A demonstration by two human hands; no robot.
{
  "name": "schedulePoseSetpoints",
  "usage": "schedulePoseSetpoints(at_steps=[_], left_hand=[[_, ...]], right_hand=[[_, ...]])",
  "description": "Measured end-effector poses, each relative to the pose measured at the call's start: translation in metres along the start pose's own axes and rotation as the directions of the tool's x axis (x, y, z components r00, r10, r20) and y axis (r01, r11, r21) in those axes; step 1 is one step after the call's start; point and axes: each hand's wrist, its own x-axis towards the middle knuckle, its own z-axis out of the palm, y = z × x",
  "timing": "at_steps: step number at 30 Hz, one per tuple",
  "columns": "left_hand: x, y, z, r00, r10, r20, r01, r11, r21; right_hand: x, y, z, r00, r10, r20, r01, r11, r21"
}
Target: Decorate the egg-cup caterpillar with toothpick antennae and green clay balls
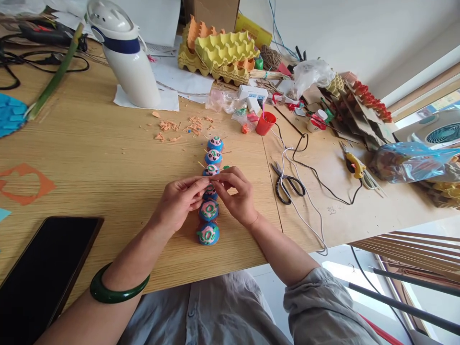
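Round blue balls point(208, 211) with pink tops and green curls stood in a row, mid-frame. Over them, the left hand point(181, 200) and right hand point(237, 195) pinched fingertips together, on what I can't tell. Bumpy yellow egg trays point(227, 49) sat top middle.

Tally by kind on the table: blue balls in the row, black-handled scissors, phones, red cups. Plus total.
Blue balls with pink tops: 6, one partly hidden
Black-handled scissors: 1
Phone: 1
Red cup: 1
Total: 9
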Motion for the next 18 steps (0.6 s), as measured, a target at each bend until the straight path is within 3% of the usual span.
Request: schedulePoseSetpoints(at_steps=[7,11,18], left_hand=[[-0.0003,0.0006,-0.0006,0.997,-0.060,0.053,0.061,0.998,-0.019],[0.0003,-0.0010,-0.0032,0.995,-0.092,0.042,0.092,0.996,-0.007],[-0.0005,0.0010,-0.0018,0.994,-0.112,-0.011,0.112,0.993,-0.030]], right_hand=[[-0.0016,0.0051,0.0040,0.987,0.159,-0.005,-0.156,0.975,0.160],[-0.0029,0.0048,0.0049,0.986,0.164,0.000,-0.163,0.978,0.131],[-0.0036,0.0025,0.0027,0.982,0.155,0.105,-0.172,0.968,0.182]])
